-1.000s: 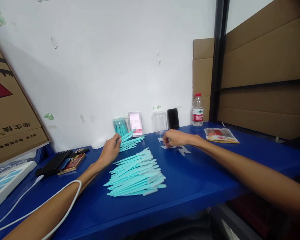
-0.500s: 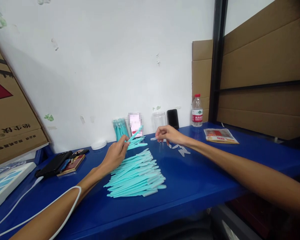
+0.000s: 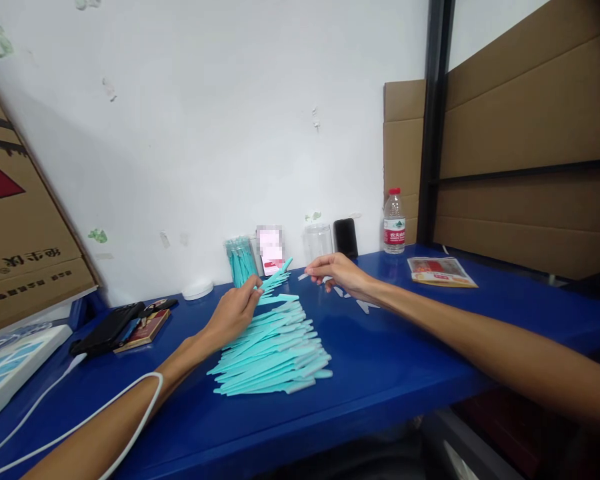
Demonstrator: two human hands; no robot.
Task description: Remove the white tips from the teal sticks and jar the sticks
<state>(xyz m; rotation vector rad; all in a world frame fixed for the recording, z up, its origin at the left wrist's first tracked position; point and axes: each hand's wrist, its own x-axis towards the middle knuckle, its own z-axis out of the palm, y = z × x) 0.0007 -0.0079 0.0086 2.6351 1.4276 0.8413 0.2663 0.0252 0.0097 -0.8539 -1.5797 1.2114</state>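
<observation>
My left hand [image 3: 236,308] is closed on a slim turquoise eyebrow razor [image 3: 284,267], whose far end points up and right. My right hand [image 3: 334,270] pinches a small translucent cap [image 3: 303,276] between thumb and fingertips, a short gap from the razor. Below the hands lies a pile of turquoise eyebrow razors [image 3: 275,353], many with pale covered ends. A few more razors rest on the table behind my left hand. Several loose translucent caps [image 3: 366,306] lie under and beside my right hand.
Along the wall stand a clear jar of razors [image 3: 241,260], a lit phone [image 3: 271,250], a clear jar [image 3: 319,241], a dark phone [image 3: 345,237] and a water bottle [image 3: 395,223]. A white lid [image 3: 197,289], black pouch [image 3: 107,328] and packet [image 3: 443,272] lie farther out.
My right hand has shifted slightly left, with the cap's tip now tilted. My left hand's razor has moved slightly right and lower.
</observation>
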